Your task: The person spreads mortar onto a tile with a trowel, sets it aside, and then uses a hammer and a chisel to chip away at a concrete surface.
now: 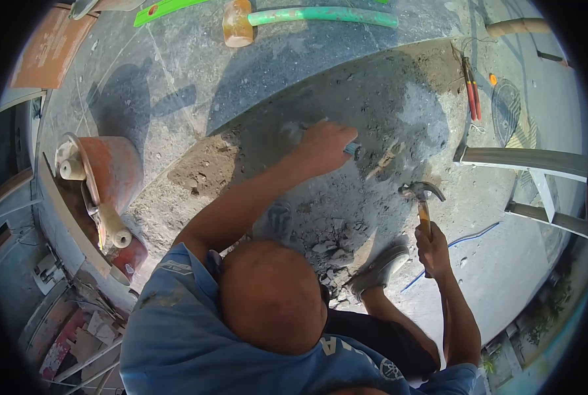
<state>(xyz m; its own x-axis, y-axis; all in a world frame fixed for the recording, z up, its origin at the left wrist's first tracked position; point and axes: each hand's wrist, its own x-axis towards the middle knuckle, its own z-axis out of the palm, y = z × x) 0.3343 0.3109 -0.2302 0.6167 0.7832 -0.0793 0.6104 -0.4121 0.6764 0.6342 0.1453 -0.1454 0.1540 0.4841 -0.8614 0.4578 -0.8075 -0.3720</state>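
Note:
My left hand (328, 148) is closed round a tool, its teal ribbed end (352, 148) poking out at the right side of the fist; the rest of the tool is hidden. It is low over the rough grey ground (267, 141). At the right, my right hand (432, 249) grips the wooden handle of a claw hammer (423, 192), its metal head pointing up and away. Loose rubble (333, 245) lies between the two arms, beside a shoe (381, 271).
An orange mallet (238, 25) with a green handle and a green level (165, 8) lie at the top. Red-handled pliers (472, 95) and a metal ladder (524, 158) are at the right, a tipped bucket (119, 168) at the left. A blue cord (468, 237) lies near the hammer.

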